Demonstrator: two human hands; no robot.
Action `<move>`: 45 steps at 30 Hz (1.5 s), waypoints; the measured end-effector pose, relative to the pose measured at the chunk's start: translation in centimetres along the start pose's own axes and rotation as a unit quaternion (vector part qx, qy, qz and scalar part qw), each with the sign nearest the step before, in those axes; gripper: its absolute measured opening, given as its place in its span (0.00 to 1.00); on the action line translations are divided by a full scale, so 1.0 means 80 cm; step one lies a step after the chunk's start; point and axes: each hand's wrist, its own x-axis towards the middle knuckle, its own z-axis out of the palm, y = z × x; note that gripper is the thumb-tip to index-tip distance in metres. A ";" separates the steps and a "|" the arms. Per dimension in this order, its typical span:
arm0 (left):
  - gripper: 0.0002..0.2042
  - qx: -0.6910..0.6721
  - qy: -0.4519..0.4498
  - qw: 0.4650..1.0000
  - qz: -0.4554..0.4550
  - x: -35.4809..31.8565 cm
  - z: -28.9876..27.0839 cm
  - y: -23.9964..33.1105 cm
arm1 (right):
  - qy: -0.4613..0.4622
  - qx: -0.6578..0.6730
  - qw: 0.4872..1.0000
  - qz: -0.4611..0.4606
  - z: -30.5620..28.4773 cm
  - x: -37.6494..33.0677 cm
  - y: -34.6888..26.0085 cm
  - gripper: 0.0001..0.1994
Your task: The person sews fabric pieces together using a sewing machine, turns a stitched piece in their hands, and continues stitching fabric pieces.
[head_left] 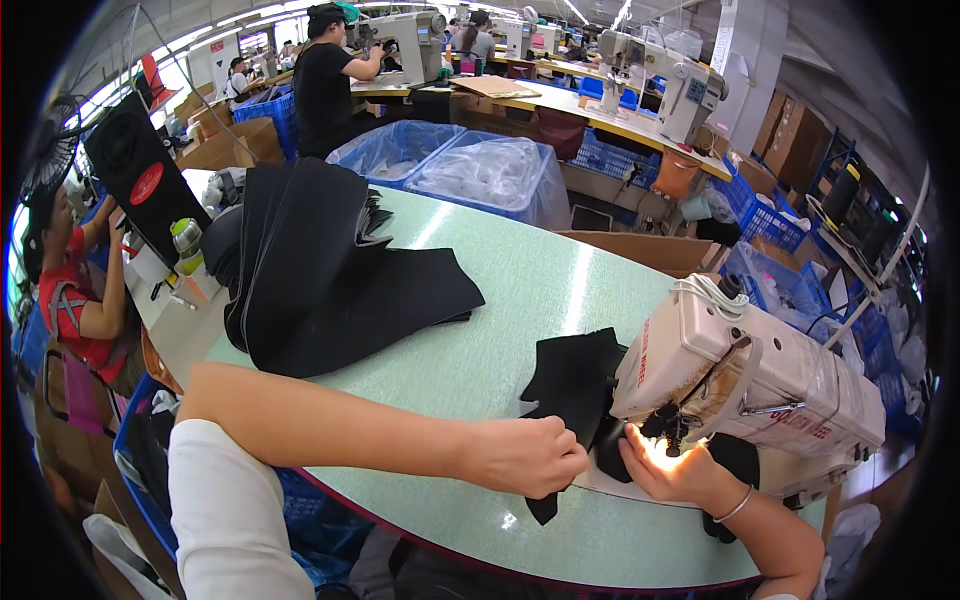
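A cut piece of black fabric [570, 378] lies at the left side of a white sewing machine [690, 365], partly under its head. My left hand [530, 455] is closed over the near part of this piece, its fingertips curled in and pinching it; a pointed tip of the fabric shows below the hand. Beside the needle, under the bright lamp, my right hand [668, 472] grips the fabric's edge with its fingers. Glare washes out part of that hand and the stitching spot. More black fabric [735, 460] shows to the right, behind my right wrist.
A thick stack of black cut pieces [310, 260] rests on the pale green table [500, 280] to the left. Blue crates lined with clear plastic [485, 175] stand beyond it. One person in red [75, 290] is at the left; another in black [325, 85] stands farther back.
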 end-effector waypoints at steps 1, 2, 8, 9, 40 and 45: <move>0.07 0.002 0.001 1.000 -0.003 0.002 0.007 0.003 | 0.001 -0.001 1.000 -0.003 0.004 -0.005 -0.004 0.15; 0.07 -0.080 -0.004 0.996 -0.043 0.002 0.017 0.007 | -0.052 -0.030 0.998 -0.008 0.008 -0.012 -0.009 0.14; 0.08 -0.263 -0.041 0.954 -0.136 0.016 0.058 -0.004 | -0.028 0.096 0.992 0.077 0.026 -0.014 0.008 0.13; 0.08 -0.249 -0.012 0.961 -0.116 0.016 0.056 -0.003 | -0.021 0.101 0.991 0.080 0.025 -0.011 0.008 0.13; 0.04 -0.128 0.136 0.955 -0.230 0.036 0.081 0.022 | -0.071 0.158 0.934 0.314 0.021 -0.007 -0.057 0.23; 0.06 -0.123 0.110 0.944 -0.286 0.036 0.070 0.022 | 0.067 0.082 0.950 0.293 0.038 0.012 -0.056 0.12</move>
